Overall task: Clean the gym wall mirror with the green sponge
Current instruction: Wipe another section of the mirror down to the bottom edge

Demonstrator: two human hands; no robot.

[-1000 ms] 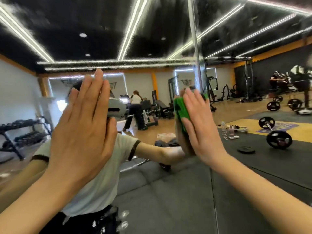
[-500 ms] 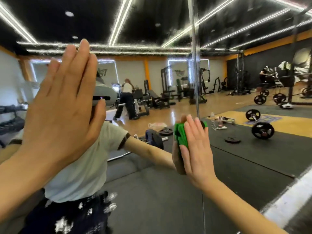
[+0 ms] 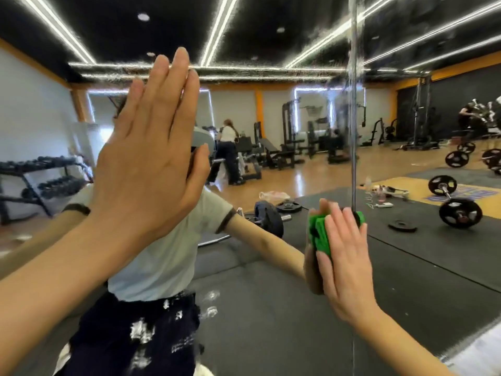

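The wall mirror (image 3: 271, 308) fills the whole view and reflects the gym and me. My right hand (image 3: 344, 256) presses the green sponge (image 3: 320, 234) flat against the glass with straight fingers, just left of the vertical seam (image 3: 353, 131) between two mirror panels. Only the sponge's left edge and a bit of its top right corner show past my fingers. My left hand (image 3: 151, 156) lies flat on the glass, higher up and to the left, fingers straight and together. Streaky smears show on the upper glass, and white foam spots lower down near the middle.
The reflection shows barbells and weight plates (image 3: 459, 213) on black mats, a dumbbell rack (image 3: 40, 180) at the left, weight machines at the back and a person (image 3: 229, 150) standing far off. The mirror's bottom edge meets a pale floor strip (image 3: 479, 346) at lower right.
My right hand has slid the sponge down the glass beside the seam. My left hand stays flat on the mirror. My head has tipped, so the view has shifted.
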